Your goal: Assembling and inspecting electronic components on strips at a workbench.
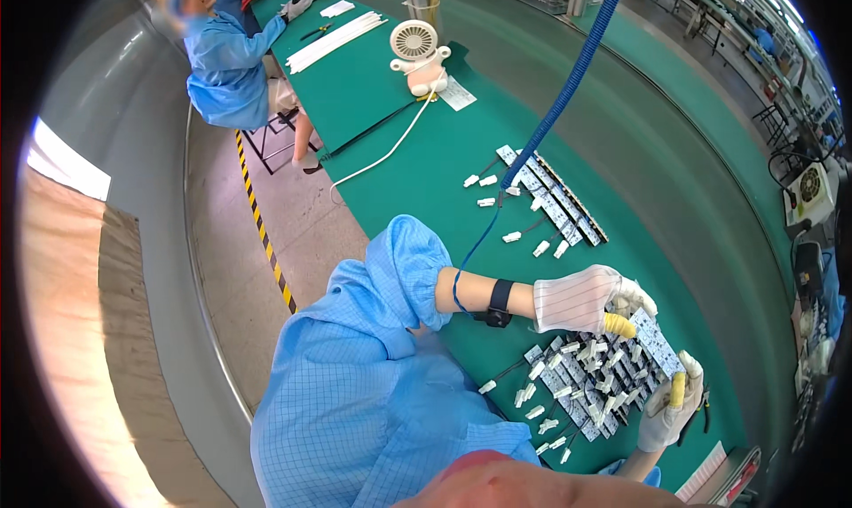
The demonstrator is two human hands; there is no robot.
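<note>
A short pale circuit board strip spans the gap between my two gloved hands, above a pile of similar strips. My left hand is closed on its far end, the yellow-covered thumb along its side. At the near end my right hand has its fingers closed round the board, one of them in a yellow cover. Beneath lies the pile of circuit boards, with short dark wires and white plug connectors. My left wrist wears a black band with a blue cord.
Several more boards lie farther up the green table. A blue coiled hose hangs over them. Beyond stand a white fan and long white strips, near a seated person in blue. Dark-handled pliers lie beside my right hand.
</note>
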